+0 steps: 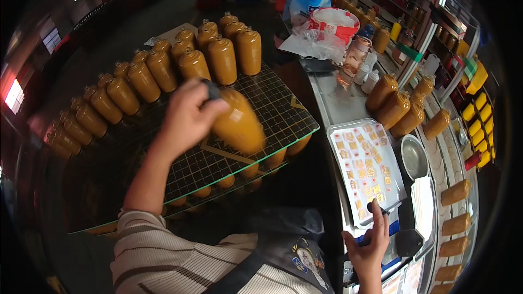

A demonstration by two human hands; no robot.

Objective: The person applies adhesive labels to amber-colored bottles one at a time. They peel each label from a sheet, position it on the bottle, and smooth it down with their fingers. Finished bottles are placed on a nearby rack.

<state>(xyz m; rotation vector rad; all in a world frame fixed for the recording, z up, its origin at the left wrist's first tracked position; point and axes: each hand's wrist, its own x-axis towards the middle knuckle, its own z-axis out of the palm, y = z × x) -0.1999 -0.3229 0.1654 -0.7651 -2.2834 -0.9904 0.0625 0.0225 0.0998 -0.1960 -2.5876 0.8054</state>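
My left hand (188, 110) is closed around the neck end of a brown glazed bottle (238, 122). The bottle is tilted above a glass-topped table and smeared by motion; something black shows at the fingers gripping it. On the right, my right hand (369, 246) has its fingers apart and appears to hold nothing. A black cover sits on one of its fingertips. That fingertip is by the lower end of a metal tray (333, 170), where a white sheet (364, 166) carries rows of small gold and red decals.
Several similar bottles (121, 95) stand in rows along the table's (261, 109) far side. Right of the tray are a metal bowl (414, 157), a folded white cloth (423, 207) and more bottles (393, 110). A red-and-white bucket (333, 22) and a blue bag (306, 0) stand farther back.
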